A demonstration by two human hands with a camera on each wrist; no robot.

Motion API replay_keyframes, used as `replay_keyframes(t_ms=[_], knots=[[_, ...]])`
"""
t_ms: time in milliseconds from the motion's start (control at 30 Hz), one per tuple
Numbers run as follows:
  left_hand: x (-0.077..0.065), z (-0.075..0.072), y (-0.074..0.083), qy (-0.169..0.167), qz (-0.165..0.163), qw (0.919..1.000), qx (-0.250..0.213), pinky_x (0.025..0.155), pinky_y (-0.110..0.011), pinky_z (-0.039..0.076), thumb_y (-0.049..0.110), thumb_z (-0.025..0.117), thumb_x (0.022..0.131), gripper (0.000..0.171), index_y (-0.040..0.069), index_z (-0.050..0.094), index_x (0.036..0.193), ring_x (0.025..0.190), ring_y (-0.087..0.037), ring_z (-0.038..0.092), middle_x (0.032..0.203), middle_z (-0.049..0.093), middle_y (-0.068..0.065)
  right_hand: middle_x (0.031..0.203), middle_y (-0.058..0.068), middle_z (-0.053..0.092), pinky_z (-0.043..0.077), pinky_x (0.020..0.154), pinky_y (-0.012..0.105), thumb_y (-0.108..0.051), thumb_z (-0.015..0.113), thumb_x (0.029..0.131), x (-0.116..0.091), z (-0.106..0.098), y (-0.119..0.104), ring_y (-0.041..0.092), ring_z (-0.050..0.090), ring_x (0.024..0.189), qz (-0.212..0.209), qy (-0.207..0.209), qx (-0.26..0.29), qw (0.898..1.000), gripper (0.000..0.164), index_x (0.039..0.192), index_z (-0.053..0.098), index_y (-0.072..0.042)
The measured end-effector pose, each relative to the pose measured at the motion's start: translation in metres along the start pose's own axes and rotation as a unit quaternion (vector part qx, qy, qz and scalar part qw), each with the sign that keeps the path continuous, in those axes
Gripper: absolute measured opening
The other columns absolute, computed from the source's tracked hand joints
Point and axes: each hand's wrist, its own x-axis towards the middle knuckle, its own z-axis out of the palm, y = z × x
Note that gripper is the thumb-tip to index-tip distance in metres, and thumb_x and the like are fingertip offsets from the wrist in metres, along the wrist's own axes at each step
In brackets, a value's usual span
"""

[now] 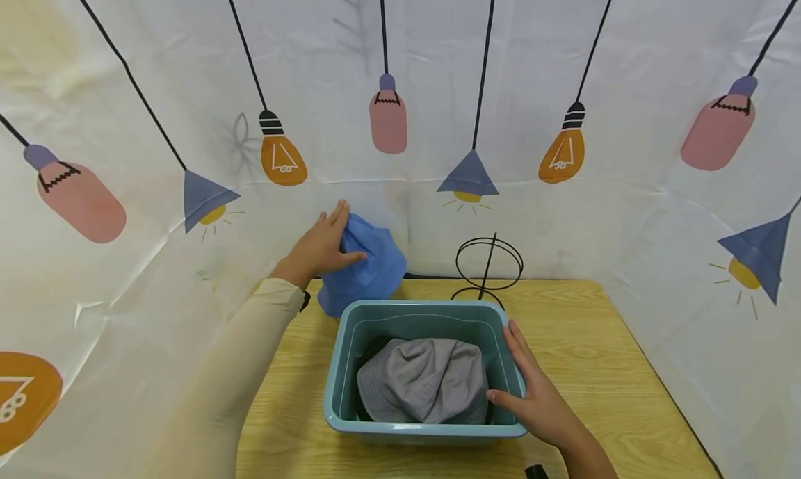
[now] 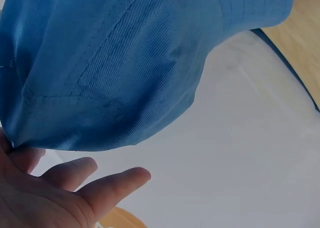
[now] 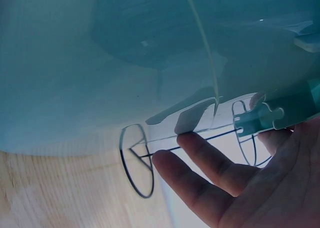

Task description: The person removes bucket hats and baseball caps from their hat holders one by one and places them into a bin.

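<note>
My left hand (image 1: 320, 246) pinches the crown of a blue bucket hat (image 1: 370, 263), thumb across its front, at the table's far left. In the left wrist view the same hat (image 2: 115, 72) fills the upper part, and the hand's other fingers (image 2: 112, 190) extend away from the cloth. A blue-green plastic basin (image 1: 425, 429) sits at the table's middle, with a crumpled grey cap (image 1: 432, 382) inside. My right hand (image 1: 541, 399) holds the basin's right rim, thumb over the inside and fingers along the outer wall. Its fingers (image 3: 200, 183) are fairly straight in the right wrist view.
Behind the basin stands a black wire stand (image 1: 489, 263) with round loops. Something dark lies under the grey cap. A small black object (image 1: 536, 471) is at the near edge, by the right wrist. A white sheet (image 1: 425, 215) printed with lamps surrounds the wooden table (image 1: 582, 340).
</note>
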Motion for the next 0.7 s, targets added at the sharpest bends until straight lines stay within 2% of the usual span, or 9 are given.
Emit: replay_keyframes(t_ms=[200, 467, 700], knots=[[0.0, -0.006, -0.004, 0.006, -0.015, 0.9998, -0.013, 0.121, -0.064, 0.027, 0.061, 0.074, 0.089, 0.121, 0.007, -0.001, 0.167, 0.152, -0.058, 0.018, 0.175, -0.004, -0.008, 0.175, -0.01, -0.006, 0.014, 0.106, 0.087, -0.017, 0.081, 0.09, 0.001, 0.0, 0.003, 0.043, -0.002, 0.159, 0.003, -0.001, 0.0, 1.0, 0.107, 0.169, 0.01, -0.026], [-0.002, -0.012, -0.014, 0.021, -0.036, 0.9988, -0.025, 0.124, -0.056, 0.027, 0.062, 0.075, 0.087, 0.126, 0.008, -0.006, 0.166, 0.159, -0.04, 0.014, 0.175, -0.005, -0.012, 0.175, -0.009, -0.007, 0.014, 0.106, 0.087, -0.017, 0.08, 0.09, 0.001, -0.001, 0.003, 0.043, -0.002, 0.159, 0.004, -0.001, -0.003, 1.0, 0.106, 0.169, 0.01, -0.025], [-0.003, -0.012, -0.021, 0.025, -0.036, 0.9984, -0.036, 0.124, -0.058, 0.025, 0.063, 0.075, 0.087, 0.127, 0.004, -0.005, 0.166, 0.159, -0.04, 0.014, 0.174, -0.006, -0.013, 0.175, -0.009, -0.006, 0.013, 0.106, 0.087, -0.019, 0.08, 0.091, 0.0, -0.001, 0.0, 0.044, -0.002, 0.159, 0.002, -0.002, 0.001, 1.0, 0.105, 0.169, 0.011, -0.025]])
